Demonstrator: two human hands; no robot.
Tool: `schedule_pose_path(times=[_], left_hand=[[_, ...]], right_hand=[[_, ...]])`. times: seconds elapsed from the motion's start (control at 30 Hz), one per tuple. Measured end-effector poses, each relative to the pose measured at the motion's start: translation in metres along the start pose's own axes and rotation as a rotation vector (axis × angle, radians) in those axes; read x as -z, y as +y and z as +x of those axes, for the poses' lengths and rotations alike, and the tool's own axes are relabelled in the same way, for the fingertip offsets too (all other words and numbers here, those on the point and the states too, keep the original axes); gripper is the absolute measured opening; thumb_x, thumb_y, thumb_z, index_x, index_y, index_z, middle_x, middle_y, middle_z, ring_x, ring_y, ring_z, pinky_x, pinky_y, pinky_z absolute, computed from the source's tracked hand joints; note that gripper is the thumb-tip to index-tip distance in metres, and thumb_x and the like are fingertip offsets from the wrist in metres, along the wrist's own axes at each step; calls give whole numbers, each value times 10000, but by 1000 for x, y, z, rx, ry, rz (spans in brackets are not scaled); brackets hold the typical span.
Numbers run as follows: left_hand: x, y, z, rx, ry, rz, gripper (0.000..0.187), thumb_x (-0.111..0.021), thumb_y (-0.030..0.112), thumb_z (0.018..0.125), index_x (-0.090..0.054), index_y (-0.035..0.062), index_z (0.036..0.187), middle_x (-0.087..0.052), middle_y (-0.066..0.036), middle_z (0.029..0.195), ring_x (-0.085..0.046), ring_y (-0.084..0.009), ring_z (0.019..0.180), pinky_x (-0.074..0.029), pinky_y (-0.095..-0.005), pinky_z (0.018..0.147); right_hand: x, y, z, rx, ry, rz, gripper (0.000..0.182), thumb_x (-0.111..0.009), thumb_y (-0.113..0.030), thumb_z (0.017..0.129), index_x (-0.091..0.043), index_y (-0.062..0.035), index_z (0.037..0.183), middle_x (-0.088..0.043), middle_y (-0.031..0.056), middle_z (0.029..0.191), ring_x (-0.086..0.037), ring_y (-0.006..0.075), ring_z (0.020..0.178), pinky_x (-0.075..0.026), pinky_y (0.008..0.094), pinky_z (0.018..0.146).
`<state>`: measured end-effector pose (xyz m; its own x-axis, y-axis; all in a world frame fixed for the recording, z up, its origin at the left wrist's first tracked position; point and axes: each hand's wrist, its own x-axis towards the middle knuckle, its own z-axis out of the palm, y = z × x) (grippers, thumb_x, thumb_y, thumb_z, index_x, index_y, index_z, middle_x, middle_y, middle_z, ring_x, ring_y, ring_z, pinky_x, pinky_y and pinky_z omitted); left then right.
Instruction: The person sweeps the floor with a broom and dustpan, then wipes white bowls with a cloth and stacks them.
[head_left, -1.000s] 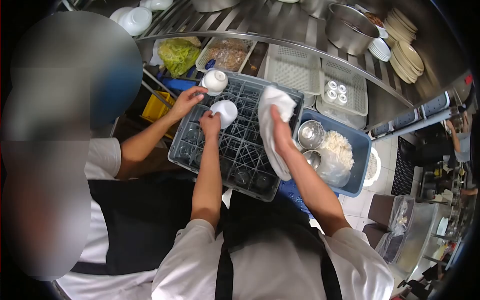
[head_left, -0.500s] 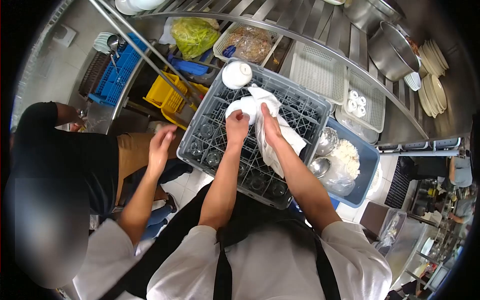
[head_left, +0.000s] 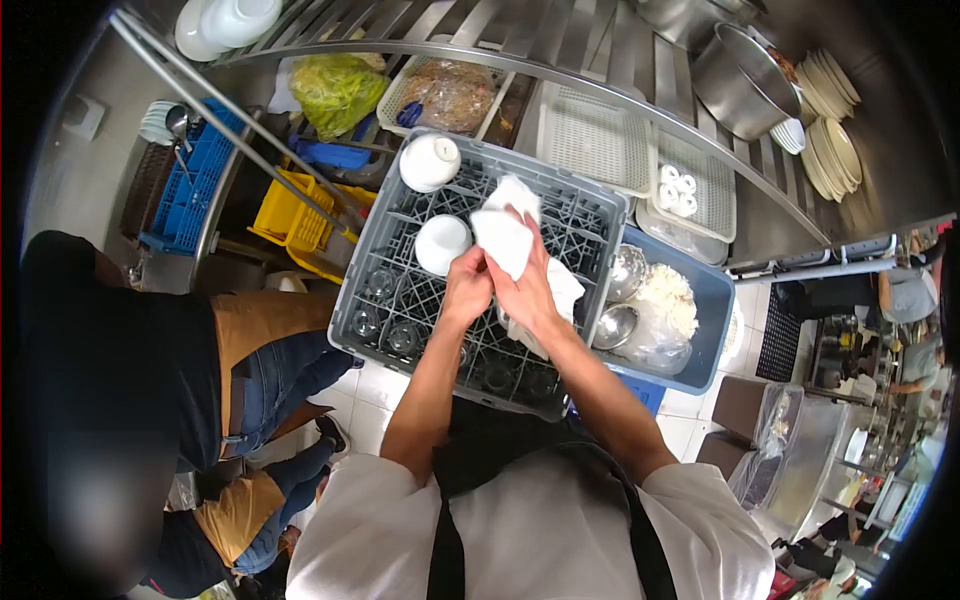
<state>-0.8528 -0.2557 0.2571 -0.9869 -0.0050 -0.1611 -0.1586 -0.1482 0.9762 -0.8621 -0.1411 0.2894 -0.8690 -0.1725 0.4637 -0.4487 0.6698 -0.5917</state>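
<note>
A white cloth (head_left: 503, 243) is bunched over the grey glass rack (head_left: 352, 283), with part of it hanging down behind my right wrist. My right hand (head_left: 527, 283) grips the cloth, its fingers partly lost in the folds. Close against it, my left hand (head_left: 466, 290) has its fingers curled in at the cloth's lower edge. A white cup (head_left: 442, 245) sits upside down on the rack just left of the cloth. Another white cup (head_left: 430, 163) stands in the rack's far left corner. Several clear glasses (head_left: 403, 337) occupy compartments on the near side.
A blue-grey tub (head_left: 712, 345) with metal bowls and a bagged pale food stands right of the rack. Yellow baskets (head_left: 290, 208) lie to the left. A slatted steel shelf (head_left: 590, 75) arches across the back. A person in black (head_left: 110, 330) stands close at left.
My left hand has come away from the white cup, which now shows on the rack, and joined my right hand at the cloth. Another person's reaching arm at left is gone.
</note>
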Motion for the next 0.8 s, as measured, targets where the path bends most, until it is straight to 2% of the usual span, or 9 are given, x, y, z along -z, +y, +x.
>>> schedule_pose_path(times=[0.1,0.13,0.23,0.37,0.53,0.57,0.63,0.73,0.8], left_hand=[[0,9,-37,3,-193,212,208,-594,14,908,-660,-12,1103,-703,-53,944,-612,-90,861,-488,-263,785],[-5,25,-53,-53,-203,248,195,-623,33,908,-677,-1,1092,-712,-64,959,-621,-101,880,-492,-271,804],[-15,24,-83,-243,-217,335,205,-672,70,903,-695,6,1097,-722,-103,1001,-640,-120,915,-498,-278,825],[-41,-7,-95,-283,75,311,217,-636,45,907,-681,-30,1106,-732,-117,953,-651,-124,876,-505,-277,802],[-43,-44,-99,0,206,-239,236,-566,-29,915,-664,-38,1130,-706,-66,1042,-661,-126,888,-531,-268,797],[-43,-39,-110,22,181,-303,250,-551,-53,906,-661,-36,1130,-703,-74,1059,-663,-133,902,-540,-277,805],[-50,-22,-137,11,190,-267,276,-538,-81,890,-656,-41,1136,-703,-87,1062,-665,-140,907,-540,-278,808],[-53,-32,-167,-124,134,-303,278,-531,-82,922,-643,-52,1175,-697,-89,1093,-650,-134,958,-515,-269,868],[-54,-19,-193,-101,191,-212,261,-539,-64,939,-636,-60,1182,-695,-73,1086,-636,-105,950,-492,-233,858]], right_hand=[[45,-7,29,-376,-217,325,411,-606,-257,889,-626,-43,1239,-640,228,1189,-605,409,1101,-480,411,946],[37,22,35,-803,-406,157,452,-609,-297,899,-625,35,1205,-684,235,1062,-678,351,946,-529,384,852],[65,38,30,-1025,-463,1004,502,-615,-360,928,-618,66,1192,-703,151,1042,-688,232,877,-551,335,760],[41,28,-44,-1250,21,1389,560,-554,-426,973,-569,43,1277,-680,145,1091,-670,227,920,-533,342,811],[46,-55,-137,-904,-75,781,526,-512,-370,1012,-523,40,1341,-562,144,1355,-508,252,1273,-369,336,1077],[41,-56,-152,-714,-52,898,458,-533,-311,1000,-530,-15,1350,-586,149,1324,-476,274,1301,-316,385,1119],[33,-32,-164,-102,-41,387,443,-571,-230,966,-518,-47,1365,-522,181,1389,-396,320,1358,-225,445,1161],[61,-62,-135,-281,111,450,520,-646,-161,873,-503,-34,1356,-356,233,1489,-270,424,1398,-204,514,1145],[56,-57,-130,-430,11,650,466,-646,-230,899,-550,1,1291,-508,247,1331,-456,380,1253,-369,445,1024]])
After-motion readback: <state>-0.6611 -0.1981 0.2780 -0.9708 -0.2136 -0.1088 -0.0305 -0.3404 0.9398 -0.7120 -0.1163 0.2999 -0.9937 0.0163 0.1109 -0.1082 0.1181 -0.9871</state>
